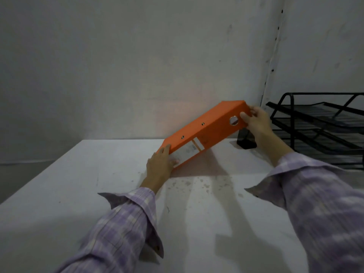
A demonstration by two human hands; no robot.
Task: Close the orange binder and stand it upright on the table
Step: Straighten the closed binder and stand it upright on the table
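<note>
1. The orange binder [206, 133] is closed and tilted steeply, its spine facing the camera, one end low and the other lifted high toward the wall [137, 56].
2. Its low end rests on the white table [78, 184], at the left of the binder's own span; the raised end hangs clear above the tabletop.
3. The left hand [159, 166] sits at that low end, fingers together and pressed flat against the binder's corner, thumb lying on the white spine label [187, 151].
4. The right hand [256, 121] has the raised end, fingers curled over the top edge and thumb pressed on the spine, clamped on the binder just beside the round metal finger hole [233, 120].
5. Both arms wear purple checked sleeves [126, 219], cuffs unbuttoned and flaring.
6. Under the binder's raised end, a small black object [246, 141] stands on the table; what it is cannot be made out.
7. To the right of the binder, a black wire-mesh tray rack [323, 123] sits near the right hand, not touching it.
8. In front of the binder, the tabletop shows speckled stains [197, 184] and the arms' shadows.
</note>
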